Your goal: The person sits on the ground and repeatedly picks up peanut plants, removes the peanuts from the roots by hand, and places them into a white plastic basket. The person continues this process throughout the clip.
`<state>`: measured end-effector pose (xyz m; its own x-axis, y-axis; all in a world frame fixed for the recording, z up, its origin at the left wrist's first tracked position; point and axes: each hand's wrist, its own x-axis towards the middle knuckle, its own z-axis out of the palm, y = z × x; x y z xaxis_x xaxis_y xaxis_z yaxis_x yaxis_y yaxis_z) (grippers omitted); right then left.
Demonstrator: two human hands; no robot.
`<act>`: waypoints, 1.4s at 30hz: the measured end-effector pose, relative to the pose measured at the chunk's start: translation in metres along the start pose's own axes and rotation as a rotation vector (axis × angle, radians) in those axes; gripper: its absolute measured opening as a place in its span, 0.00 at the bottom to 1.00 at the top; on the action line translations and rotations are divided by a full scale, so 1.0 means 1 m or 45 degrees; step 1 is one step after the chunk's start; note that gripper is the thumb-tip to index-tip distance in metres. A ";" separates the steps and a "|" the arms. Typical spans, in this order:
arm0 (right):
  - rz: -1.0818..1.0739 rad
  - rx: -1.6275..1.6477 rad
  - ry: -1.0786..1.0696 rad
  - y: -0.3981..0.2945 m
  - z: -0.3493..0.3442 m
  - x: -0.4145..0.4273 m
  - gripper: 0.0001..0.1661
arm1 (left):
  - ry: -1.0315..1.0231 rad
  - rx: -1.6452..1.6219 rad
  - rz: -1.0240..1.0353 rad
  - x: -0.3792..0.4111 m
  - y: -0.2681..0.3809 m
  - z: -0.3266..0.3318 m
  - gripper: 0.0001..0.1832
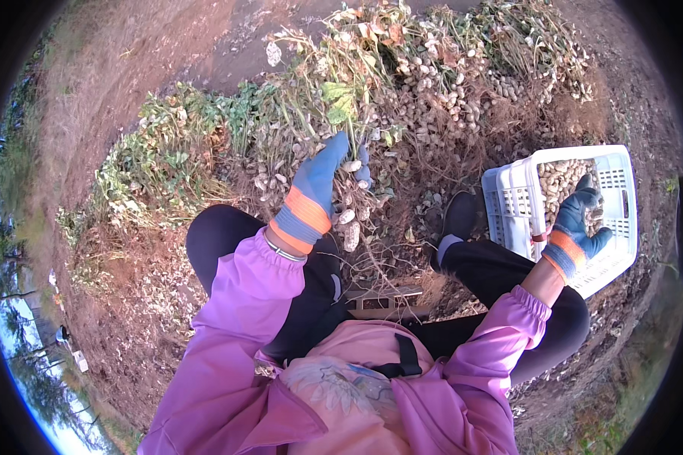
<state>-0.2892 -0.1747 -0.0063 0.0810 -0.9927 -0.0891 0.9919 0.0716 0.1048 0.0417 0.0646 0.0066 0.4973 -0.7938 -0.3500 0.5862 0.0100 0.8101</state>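
Note:
My left hand (324,170), in a blue and orange knit work glove, grips the stems of a peanut plant (350,219) whose pods and roots hang below the fingers. My right hand (580,219), gloved alike, is over the opening of a white plastic crate (617,216), its fingers spread. Inside the crate lie many loose peanut pods (558,182). Whether a pod is under the right palm is hidden.
A long heap of pulled peanut plants (444,96) lies across the soil ahead, reaching left to leafy green plants (176,153). My shoe (461,216) is beside the crate. Between my legs is a low object (375,304), partly hidden. Trees stand far left.

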 end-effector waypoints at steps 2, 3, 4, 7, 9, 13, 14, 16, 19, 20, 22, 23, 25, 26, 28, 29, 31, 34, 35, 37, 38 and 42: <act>0.204 0.029 0.050 0.015 -0.020 -0.012 0.56 | 0.037 -0.065 -0.061 -0.003 0.008 0.017 0.21; 0.336 -0.119 0.107 0.030 -0.026 -0.022 0.46 | 0.055 -0.093 -0.096 -0.004 0.011 0.024 0.22; 0.314 -0.440 0.113 0.063 -0.025 -0.044 0.32 | 0.043 -0.123 -0.137 -0.004 0.011 0.023 0.23; 0.499 -1.329 -0.104 0.152 -0.005 -0.109 0.13 | -0.071 -0.028 -0.127 -0.008 0.007 0.011 0.25; 0.505 -1.714 -0.386 0.180 0.000 -0.141 0.14 | 0.071 0.237 -0.068 0.008 -0.013 -0.007 0.27; 0.255 -2.243 -1.088 0.202 -0.001 -0.155 0.14 | -0.040 0.819 0.174 -0.011 -0.005 0.011 0.25; 0.189 -2.273 -1.151 0.202 -0.008 -0.153 0.13 | -0.122 1.181 0.372 -0.008 -0.014 -0.003 0.21; 0.064 -2.318 -1.277 0.204 -0.024 -0.149 0.11 | -0.207 1.503 0.615 -0.009 -0.023 -0.009 0.18; -0.091 -2.348 -1.207 0.201 -0.032 -0.152 0.07 | -0.211 2.056 0.459 -0.021 -0.004 0.016 0.20; 0.135 -2.260 -0.958 0.200 -0.031 -0.153 0.05 | -0.168 2.012 0.637 -0.017 -0.017 0.008 0.18; 0.557 -2.017 -0.474 0.200 -0.023 -0.157 0.03 | -0.268 1.940 0.699 -0.015 -0.016 0.005 0.18; 0.578 -1.964 -0.409 0.200 -0.022 -0.157 0.03 | -0.317 1.903 0.729 -0.014 -0.016 0.004 0.18; 0.610 -1.858 -0.276 0.199 -0.020 -0.156 0.03 | -0.247 1.479 0.636 -0.011 -0.024 0.011 0.14; 0.579 -1.764 -0.261 0.199 -0.031 -0.154 0.05 | -0.214 1.532 0.743 -0.009 -0.031 0.011 0.13; 0.529 -1.582 -0.055 0.188 -0.016 -0.142 0.06 | -0.242 1.091 0.501 -0.006 -0.026 0.014 0.09; 0.501 -1.490 0.045 0.178 -0.011 -0.132 0.07 | -0.190 0.574 0.198 -0.004 -0.016 0.018 0.06; 0.534 -1.230 -0.041 0.137 -0.017 -0.082 0.09 | -0.063 -0.114 0.058 0.007 -0.017 0.008 0.05; 0.287 -0.740 -0.077 0.080 -0.011 -0.031 0.27 | -0.026 -0.106 0.078 0.006 -0.011 0.012 0.06; 0.156 -0.531 -0.042 0.064 -0.001 -0.023 0.35 | -0.009 -0.032 0.079 0.005 -0.011 0.017 0.07; 0.280 -0.115 -0.100 0.046 0.006 -0.019 0.47 | 0.028 0.013 0.028 0.003 -0.006 0.021 0.09; 0.370 -0.243 -0.115 0.048 -0.004 -0.023 0.45 | 0.022 0.062 0.017 0.004 -0.006 0.019 0.10; 0.519 -1.225 -0.275 0.132 0.002 -0.099 0.12 | 0.099 0.119 0.063 0.005 -0.007 0.017 0.13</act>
<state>-0.1667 -0.0671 0.0178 0.4987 -0.8660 -0.0364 0.5613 0.3547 -0.7477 0.0289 0.0502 0.0069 0.5741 -0.7443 -0.3412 0.4998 -0.0116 0.8661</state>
